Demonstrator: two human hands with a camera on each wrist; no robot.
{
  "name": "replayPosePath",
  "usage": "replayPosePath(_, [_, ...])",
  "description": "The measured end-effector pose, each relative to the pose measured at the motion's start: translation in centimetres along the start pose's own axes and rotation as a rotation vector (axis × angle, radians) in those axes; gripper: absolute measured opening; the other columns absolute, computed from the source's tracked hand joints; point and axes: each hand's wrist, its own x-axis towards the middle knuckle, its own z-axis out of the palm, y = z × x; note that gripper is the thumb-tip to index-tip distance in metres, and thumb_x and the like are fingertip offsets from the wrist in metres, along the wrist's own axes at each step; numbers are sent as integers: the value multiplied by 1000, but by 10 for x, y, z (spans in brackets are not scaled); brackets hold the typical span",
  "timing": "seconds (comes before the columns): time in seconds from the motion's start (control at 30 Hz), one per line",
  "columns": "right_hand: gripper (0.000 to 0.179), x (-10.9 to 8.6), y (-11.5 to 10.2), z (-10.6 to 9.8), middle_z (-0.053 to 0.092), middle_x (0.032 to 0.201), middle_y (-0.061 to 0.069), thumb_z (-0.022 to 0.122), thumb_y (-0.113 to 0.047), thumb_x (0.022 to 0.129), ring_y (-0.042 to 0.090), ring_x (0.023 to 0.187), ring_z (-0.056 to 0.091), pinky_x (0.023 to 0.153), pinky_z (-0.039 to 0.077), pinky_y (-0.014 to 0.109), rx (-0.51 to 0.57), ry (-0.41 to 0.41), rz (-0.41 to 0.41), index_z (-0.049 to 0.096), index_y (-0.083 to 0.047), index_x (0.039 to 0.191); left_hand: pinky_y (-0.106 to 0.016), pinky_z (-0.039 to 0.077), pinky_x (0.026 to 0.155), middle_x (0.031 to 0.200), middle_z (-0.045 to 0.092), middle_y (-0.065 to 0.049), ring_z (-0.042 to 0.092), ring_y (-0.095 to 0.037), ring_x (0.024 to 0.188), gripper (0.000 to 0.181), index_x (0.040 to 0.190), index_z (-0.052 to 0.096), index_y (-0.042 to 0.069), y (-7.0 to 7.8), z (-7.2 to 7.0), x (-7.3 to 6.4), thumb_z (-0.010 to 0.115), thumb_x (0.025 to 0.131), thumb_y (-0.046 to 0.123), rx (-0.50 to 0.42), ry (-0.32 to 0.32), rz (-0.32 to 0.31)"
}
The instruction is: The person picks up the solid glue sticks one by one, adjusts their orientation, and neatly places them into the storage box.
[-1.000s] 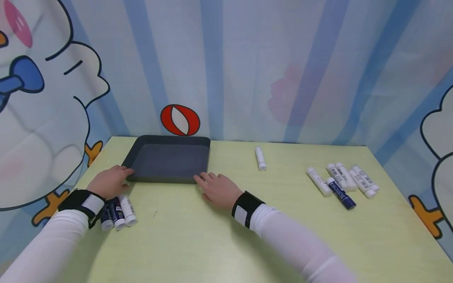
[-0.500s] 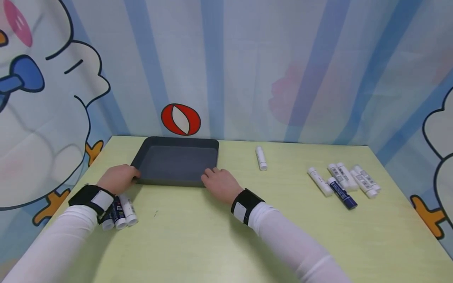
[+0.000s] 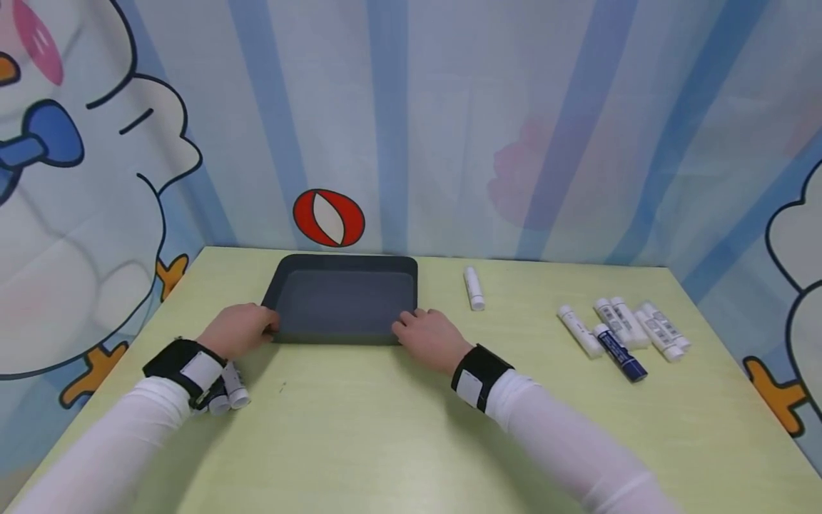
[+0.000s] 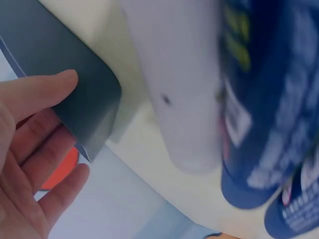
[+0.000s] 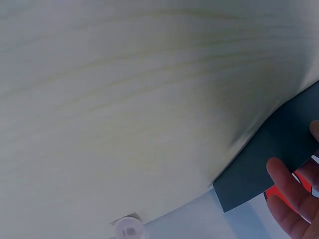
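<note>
Pinching tray (image 3: 347,303), both hands (image 3: 239,330) (image 3: 432,339); some tubes (image 3: 236,391) partly hidden behind left wristband (image 3: 176,363).

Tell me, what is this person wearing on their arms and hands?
White sleeves reach the wrists. Around each wrist sits a broad black wristband with a pale rectangular patch. The left hand and right hand are bare, with no gloves.

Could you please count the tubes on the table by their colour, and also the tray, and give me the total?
White tubes: 7 (1 near the left arm, 1 alone beyond the right hand, 5 at the right)
Dark blue tubes: 3 (2 near the left arm, 1 at the right)
Dark grey tray: 1
Total: 11
</note>
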Motion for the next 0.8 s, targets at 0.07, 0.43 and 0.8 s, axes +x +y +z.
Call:
replayPosePath(0.07, [9,-6,1,0,58,84,3,60,-21,97,19,71,57,60,47,29,12,18,0,64,-12,98,-36,44,56,62,52,4,46,-14,56,21,69,61,10,5,2,-2,77,77,-1,-5,-2,15])
replayPosePath(0.43, [11,-49,12,-4,53,78,1,68,-20,92,17,68,51,60,45,27,161,20,-3,62,-12,91,-30,39,55,60,45,7,40,-10,55,26,67,57,13,43,6,-12,77,77,0,-42,19,108])
replayPosePath(0.8, [14,-106,18,-12,46,74,-2,73,-15,87,14,65,44,56,40,26,245,23,1,59,-13,85,-28,44,55,64,54,8,46,-6,55,20,70,63,13,85,12,-20,77,78,3,-97,47,223])
